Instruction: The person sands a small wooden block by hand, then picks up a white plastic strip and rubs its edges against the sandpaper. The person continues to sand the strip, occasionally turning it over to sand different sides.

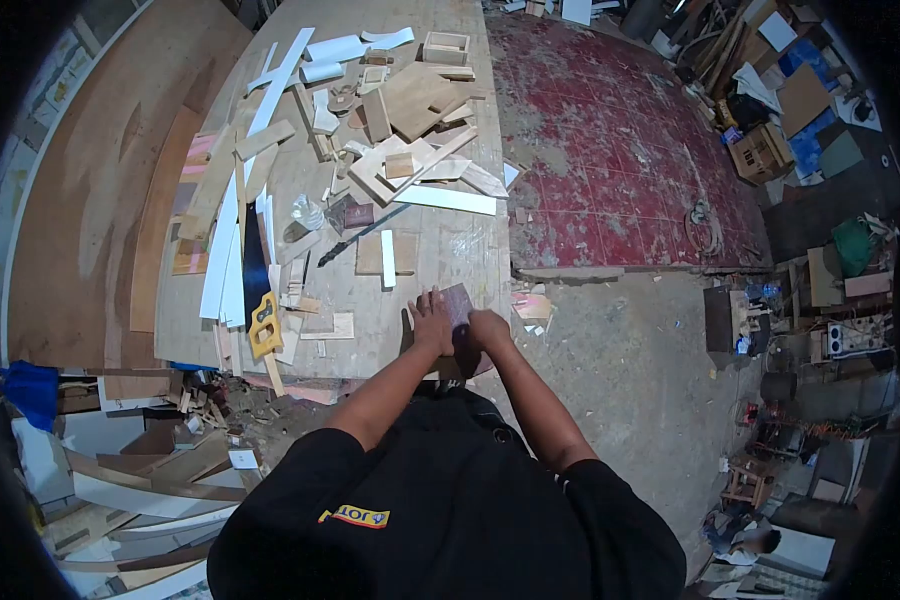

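At the near edge of the workbench, my left hand (431,322) lies flat with its fingers spread, its inner side against a flat reddish-brown piece (457,299). My right hand (488,328) is closed at that piece's right edge, the fingers curled out of sight. The piece runs back toward my body, its lower part dark between my wrists. Just beyond my hands, a narrow white strip (388,259) rests across a small square wooden board (368,254). A long dark tool (355,240) lies slantwise behind them.
A yellow-handled handsaw (264,325) lies at the left among long white strips (222,270). Wood offcuts and a small open wooden box (445,48) crowd the bench's far half. The bench's right edge drops to a concrete floor (610,350). A person (745,540) is low at the far right.
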Demonstrator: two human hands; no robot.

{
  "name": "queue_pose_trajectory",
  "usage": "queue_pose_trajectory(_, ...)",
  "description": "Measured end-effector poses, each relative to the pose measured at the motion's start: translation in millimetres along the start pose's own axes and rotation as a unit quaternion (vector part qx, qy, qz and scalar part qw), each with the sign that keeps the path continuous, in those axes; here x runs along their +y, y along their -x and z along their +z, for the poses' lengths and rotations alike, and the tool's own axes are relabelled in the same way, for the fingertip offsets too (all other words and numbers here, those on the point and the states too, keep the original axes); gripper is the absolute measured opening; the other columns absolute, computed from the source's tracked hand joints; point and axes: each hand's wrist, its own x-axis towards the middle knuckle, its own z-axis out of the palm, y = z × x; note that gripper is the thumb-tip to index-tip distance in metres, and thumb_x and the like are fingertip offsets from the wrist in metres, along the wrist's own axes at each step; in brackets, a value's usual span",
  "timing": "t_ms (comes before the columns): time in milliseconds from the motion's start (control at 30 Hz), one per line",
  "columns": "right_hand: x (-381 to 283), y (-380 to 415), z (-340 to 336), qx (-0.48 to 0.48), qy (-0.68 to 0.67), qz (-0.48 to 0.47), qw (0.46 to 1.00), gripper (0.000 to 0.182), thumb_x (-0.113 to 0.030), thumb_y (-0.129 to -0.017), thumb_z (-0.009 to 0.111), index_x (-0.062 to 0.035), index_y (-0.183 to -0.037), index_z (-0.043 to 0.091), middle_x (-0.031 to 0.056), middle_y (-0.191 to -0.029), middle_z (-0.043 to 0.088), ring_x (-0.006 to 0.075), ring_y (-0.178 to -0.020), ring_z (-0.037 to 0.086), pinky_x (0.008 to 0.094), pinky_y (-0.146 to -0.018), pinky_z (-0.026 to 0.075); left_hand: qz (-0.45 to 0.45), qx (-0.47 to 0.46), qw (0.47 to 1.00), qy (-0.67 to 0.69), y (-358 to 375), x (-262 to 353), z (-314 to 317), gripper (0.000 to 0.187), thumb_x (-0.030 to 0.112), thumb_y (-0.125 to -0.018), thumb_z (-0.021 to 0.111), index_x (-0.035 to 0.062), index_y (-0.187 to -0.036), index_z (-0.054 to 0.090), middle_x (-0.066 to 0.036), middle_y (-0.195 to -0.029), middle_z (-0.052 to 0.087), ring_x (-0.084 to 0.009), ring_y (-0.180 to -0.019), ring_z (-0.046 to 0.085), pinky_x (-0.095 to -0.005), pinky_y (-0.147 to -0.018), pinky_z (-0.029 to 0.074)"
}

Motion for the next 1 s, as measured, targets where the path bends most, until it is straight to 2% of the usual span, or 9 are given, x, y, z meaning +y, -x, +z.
queue_pose_trajectory(33, -3, -2, 4, -0.004, 0.000, -0.003, 1.000, 0.020, -0.016, -0.081, 0.059, -0.0039, -0.095, 0.067, 0.0226, -0.090, 0.068, 0.0380, -0.086, 0.068, 0.0455, -0.072, 0.056, -0.003, -0.003, 1.000, 0.001, 1, 2, 4, 0.131, 0.055, -0.059, 0.079, -0.0056, -0.150, 0.006, -0.025, -0.158, 0.000, -0.0435, -0.146, 0.003, -0.0682, -0.111, 0.008)
queue_pose_trajectory(100, -10, -6, 13, 0.164, -0.057, 0.014, 0.985, 0.021, -0.014, -0.083, 0.056, -0.0037, -0.100, 0.062, 0.0229, -0.089, 0.065, 0.0393, -0.082, 0.067, 0.0474, -0.069, 0.055, -0.006, -0.003, 0.999, 0.046, 1, 5, 9, 0.132, 0.053, -0.059, 0.080, -0.0065, -0.149, 0.005, -0.025, -0.158, -0.004, -0.0427, -0.146, 0.001, -0.0682, -0.111, 0.007)
queue_pose_trajectory(267, -4, 22, 29, 0.148, -0.081, 0.021, 0.985, 0.022, -0.017, -0.084, 0.056, -0.0035, -0.101, 0.060, 0.0235, -0.087, 0.064, 0.0394, -0.079, 0.067, 0.0493, -0.068, 0.055, -0.010, -0.052, 0.997, 0.050, 6, 7, -10, 0.135, 0.050, -0.058, 0.084, -0.0051, -0.150, 0.002, -0.024, -0.158, -0.006, -0.0409, -0.147, 0.000, -0.0681, -0.111, 0.007)
queue_pose_trajectory(367, 6, 42, 27, 0.069, -0.092, 0.034, 0.993, 0.024, -0.023, -0.082, 0.059, -0.0031, -0.095, 0.062, 0.0232, -0.086, 0.065, 0.0389, -0.081, 0.067, 0.0502, -0.069, 0.054, -0.024, -0.055, 0.997, 0.056, 6, 11, -10, 0.137, 0.050, -0.058, 0.084, -0.0054, -0.150, 0.000, -0.024, -0.158, -0.007, -0.0410, -0.146, 0.000, -0.0679, -0.111, 0.008)
queue_pose_trajectory(433, 14, 43, 31, -0.068, -0.019, 0.034, 0.997, 0.027, -0.028, -0.080, 0.061, -0.0033, -0.091, 0.064, 0.0219, -0.086, 0.066, 0.0388, -0.081, 0.067, 0.0503, -0.070, 0.054, -0.025, -0.061, 0.996, 0.056, 9, 13, -17, 0.137, 0.050, -0.058, 0.084, -0.0071, -0.149, -0.001, -0.025, -0.158, -0.008, -0.0421, -0.146, -0.001, -0.0680, -0.111, 0.008)
queue_pose_trajectory(567, 6, 24, 9, -0.080, 0.002, 0.015, 0.997, 0.022, -0.023, -0.083, 0.058, -0.0042, -0.091, 0.065, 0.0207, -0.089, 0.068, 0.0384, -0.084, 0.067, 0.0497, -0.071, 0.054, -0.036, -0.075, 0.996, 0.045, 0, 16, -12, 0.134, 0.045, -0.061, 0.083, -0.0071, -0.149, -0.003, -0.025, -0.158, -0.008, -0.0429, -0.146, 0.001, -0.0665, -0.112, 0.009)
queue_pose_trajectory(633, -3, 9, 9, 0.107, -0.072, 0.012, 0.992, 0.019, -0.017, -0.085, 0.055, -0.0045, -0.093, 0.066, 0.0203, -0.090, 0.068, 0.0360, -0.087, 0.068, 0.0487, -0.072, 0.055, -0.046, -0.082, 0.995, 0.026, -2, 18, -7, 0.132, 0.044, -0.062, 0.083, -0.0069, -0.149, -0.003, -0.025, -0.158, -0.008, -0.0431, -0.146, 0.002, -0.0661, -0.112, 0.010)
queue_pose_trajectory(767, -9, 7, 16, 0.138, -0.077, 0.036, 0.987, 0.017, -0.013, -0.086, 0.052, -0.0044, -0.093, 0.065, 0.0197, -0.090, 0.069, 0.0352, -0.089, 0.068, 0.0488, -0.072, 0.054, -0.050, -0.083, 0.994, 0.043, 3, 16, -17, 0.130, 0.042, -0.062, 0.082, -0.0058, -0.150, -0.001, -0.025, -0.158, -0.008, -0.0428, -0.146, 0.005, -0.0655, -0.112, 0.012)
queue_pose_trajectory(1000, 11, 39, 12, -0.090, -0.007, 0.044, 0.995, 0.024, -0.024, -0.082, 0.062, -0.0067, -0.096, 0.072, 0.0189, -0.103, 0.069, 0.0343, -0.095, 0.068, 0.0446, -0.078, 0.055, -0.038, -0.096, 0.994, 0.041, 5, 19, -25, 0.137, 0.049, -0.056, 0.086, -0.0055, -0.150, 0.002, -0.025, -0.158, -0.007, -0.0423, -0.145, 0.010, -0.0652, -0.112, 0.015)
